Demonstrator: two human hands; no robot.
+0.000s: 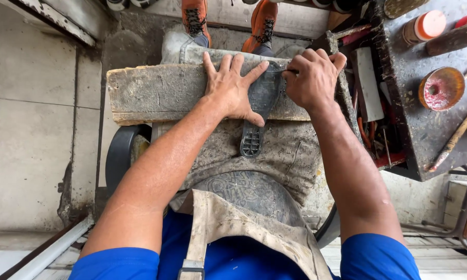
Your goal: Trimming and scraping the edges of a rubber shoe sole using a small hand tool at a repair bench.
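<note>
The left hand [229,88] lies flat, fingers spread, pinning the black shoe sole [259,106] to the wooden board [155,93] while the right hand [312,78] is clenched on a thin blade [284,71] at its edge.

The dark grey rubber shoe sole [259,106] carries a fine studded tread and a square grid at its heel. Under it lies the pale grey, stained wooden board [155,91], and below that the mottled grey-brown apron [285,150]. Beyond the board stand two orange lace-up shoes [228,18]. Right of the sole, a round rusty tin [441,88] shows red inside.
</note>
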